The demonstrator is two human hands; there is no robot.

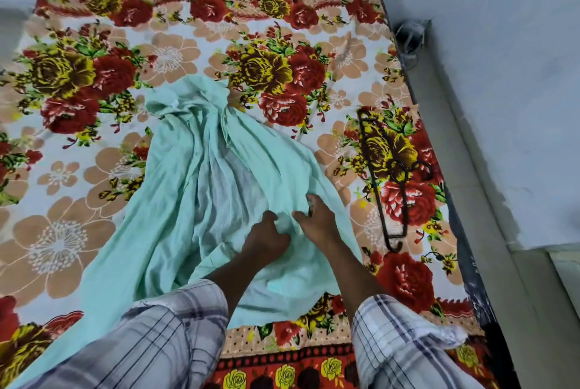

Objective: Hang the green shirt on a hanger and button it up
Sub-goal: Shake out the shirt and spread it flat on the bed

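Observation:
A pale green shirt (201, 175) lies crumpled and spread across the flowered bed cover, its collar end toward the far side. My left hand (266, 236) is closed on a bunch of its cloth near the middle of the near part. Right beside it, my right hand (317, 219) pinches the same fold of shirt. A dark hanger (384, 168) lies flat on the cover to the right of the shirt, its hook pointing right, apart from both hands.
The bed cover (78, 168) with red and yellow roses fills the view. A grey wall and ledge (502, 137) run along the right edge of the bed. A small dark object (411, 37) sits by the wall at the far right.

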